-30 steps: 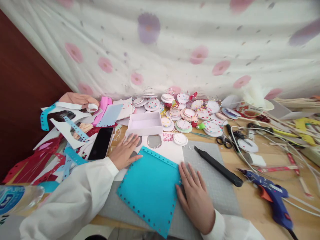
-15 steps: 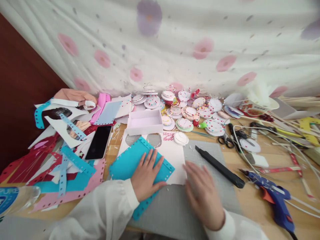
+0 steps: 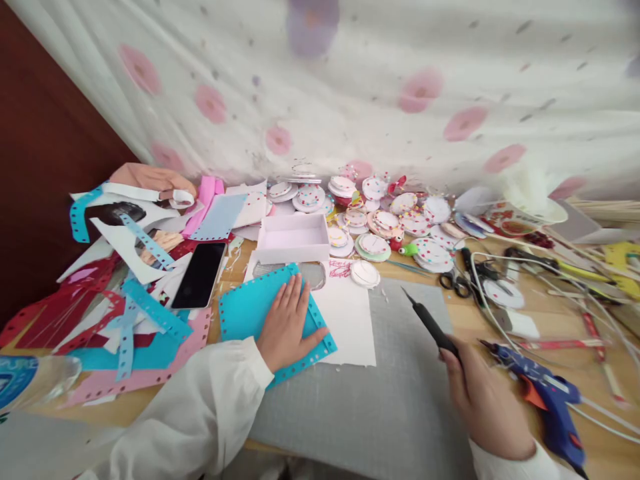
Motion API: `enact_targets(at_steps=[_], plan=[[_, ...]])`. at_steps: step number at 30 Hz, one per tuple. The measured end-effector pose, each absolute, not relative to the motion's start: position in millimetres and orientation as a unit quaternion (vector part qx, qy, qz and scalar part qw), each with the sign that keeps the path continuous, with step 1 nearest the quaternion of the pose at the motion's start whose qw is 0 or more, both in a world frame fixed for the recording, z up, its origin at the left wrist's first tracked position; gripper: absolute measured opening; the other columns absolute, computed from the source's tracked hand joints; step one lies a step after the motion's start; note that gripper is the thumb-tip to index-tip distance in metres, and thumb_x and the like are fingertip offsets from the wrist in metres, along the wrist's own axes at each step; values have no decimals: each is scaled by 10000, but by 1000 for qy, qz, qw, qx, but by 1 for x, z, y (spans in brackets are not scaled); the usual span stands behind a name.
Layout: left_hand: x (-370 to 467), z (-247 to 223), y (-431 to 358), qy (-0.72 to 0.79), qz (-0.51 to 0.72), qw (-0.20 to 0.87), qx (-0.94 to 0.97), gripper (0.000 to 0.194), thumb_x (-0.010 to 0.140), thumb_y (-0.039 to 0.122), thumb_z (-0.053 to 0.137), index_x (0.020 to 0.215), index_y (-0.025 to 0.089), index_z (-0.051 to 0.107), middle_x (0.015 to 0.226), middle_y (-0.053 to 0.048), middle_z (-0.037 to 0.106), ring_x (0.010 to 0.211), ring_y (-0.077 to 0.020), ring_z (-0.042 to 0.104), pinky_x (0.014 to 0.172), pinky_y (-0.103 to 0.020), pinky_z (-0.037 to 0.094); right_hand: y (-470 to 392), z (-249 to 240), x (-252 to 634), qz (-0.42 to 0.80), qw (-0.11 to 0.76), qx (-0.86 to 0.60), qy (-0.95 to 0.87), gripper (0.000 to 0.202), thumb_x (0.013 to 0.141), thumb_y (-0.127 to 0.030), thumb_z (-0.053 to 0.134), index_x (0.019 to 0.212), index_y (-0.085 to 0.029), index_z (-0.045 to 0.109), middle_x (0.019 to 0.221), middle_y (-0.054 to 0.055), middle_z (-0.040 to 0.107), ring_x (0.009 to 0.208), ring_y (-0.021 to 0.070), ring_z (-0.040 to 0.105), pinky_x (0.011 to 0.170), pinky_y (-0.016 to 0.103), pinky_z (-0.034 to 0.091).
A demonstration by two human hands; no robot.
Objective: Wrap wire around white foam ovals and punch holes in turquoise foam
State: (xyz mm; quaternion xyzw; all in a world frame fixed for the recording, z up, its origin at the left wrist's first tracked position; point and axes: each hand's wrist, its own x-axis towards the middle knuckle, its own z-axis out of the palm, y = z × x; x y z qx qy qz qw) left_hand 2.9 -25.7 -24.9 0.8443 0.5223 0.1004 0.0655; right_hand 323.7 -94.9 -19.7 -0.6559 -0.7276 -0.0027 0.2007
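My left hand (image 3: 290,323) lies flat, fingers stretched out, on a turquoise sheet (image 3: 247,303) with punched holes along its edges. Under that sheet a white sheet (image 3: 350,320) sticks out on the right, with red scribbles at its top. My right hand (image 3: 490,400) is closed around the handle of a black utility knife (image 3: 433,327), whose thin tip points up and left over the grey cutting mat (image 3: 380,407). A small white paper disc (image 3: 365,274) rests at the top of the white sheet, beside an open pale box (image 3: 294,237).
Colourful paper scraps (image 3: 155,313), a phone (image 3: 199,275) and a bottle (image 3: 37,383) crowd the left. Many decorated paper discs (image 3: 385,223) line the back. To the right are scissors (image 3: 455,285), a blue glue gun (image 3: 553,400) and a looping white cable (image 3: 475,267).
My right hand has moved right and taken hold of the utility knife, which lay on the mat. The turquoise sheet has turned and shifted slightly under my left hand.
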Motion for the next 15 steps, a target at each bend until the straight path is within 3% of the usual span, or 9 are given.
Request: enact_targets(at_steps=[2,7,11,15], plan=[[2,-28,-24,525,92,61,844,902,853,654,366,1444,-9,207,1534,-255,126,1435,-346,77,1154,-509,165,-109,-11,317,62,222,-630,-741,330,952,-378,342,1146,-167,506,873,92,694,737,213,689,606,287,552],[2,-26,-25,526,80,54,845,903,864,661,315,1449,-14,190,1538,-246,107,1436,-339,50,1156,-501,153,-144,-13,296,116,224,-530,-810,462,954,-256,354,1400,-142,331,1108,125,660,975,182,674,738,214,565],[4,-23,-25,529,72,55,844,874,876,650,296,1447,-7,212,1537,-242,116,1436,-337,57,1155,-496,157,-160,-26,292,123,216,-484,-839,529,972,-196,318,1483,-143,191,1017,94,683,829,128,699,652,145,543],[4,-21,-24,527,67,64,845,913,858,678,293,1443,-18,213,1533,-252,116,1434,-345,64,1151,-505,158,-161,-31,292,105,209,-461,-856,536,987,-259,354,1489,-168,191,869,47,687,680,106,686,576,142,517]])
